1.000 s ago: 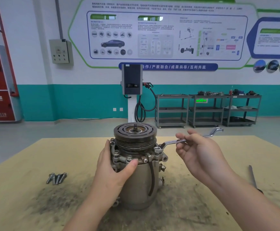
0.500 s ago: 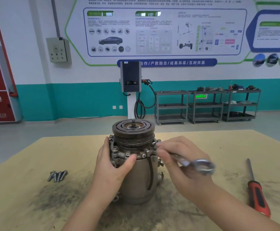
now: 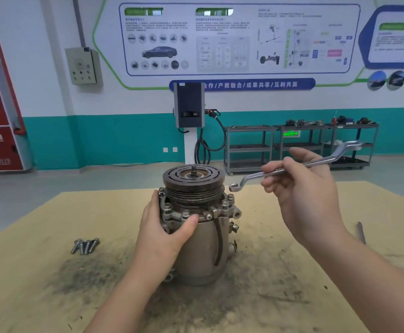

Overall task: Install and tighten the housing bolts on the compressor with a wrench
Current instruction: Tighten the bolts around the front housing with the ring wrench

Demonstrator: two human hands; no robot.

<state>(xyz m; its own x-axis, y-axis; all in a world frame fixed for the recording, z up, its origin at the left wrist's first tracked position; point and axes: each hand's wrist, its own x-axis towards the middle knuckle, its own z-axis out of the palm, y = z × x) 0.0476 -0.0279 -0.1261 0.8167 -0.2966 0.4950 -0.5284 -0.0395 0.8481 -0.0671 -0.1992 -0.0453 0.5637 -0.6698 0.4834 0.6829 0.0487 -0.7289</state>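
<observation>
Compressor (image 3: 197,236) gripped by left hand (image 3: 164,233); right hand (image 3: 304,195) pinches wrench (image 3: 292,168); left fingers hidden.

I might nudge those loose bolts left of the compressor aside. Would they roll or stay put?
The loose bolts are round-shanked, so they would probably roll if pushed sideways. Their wider heads would likely make them curve rather than run straight. The gritty table may slow them.

A metal compressor (image 3: 197,227) stands upright on a stained surface (image 3: 292,272), bolts (image 3: 225,203) seated around its upper flange, four loose bolts (image 3: 85,246) lying to its left, a silver ring wrench (image 3: 297,167) raised just right of its pulley.
</observation>
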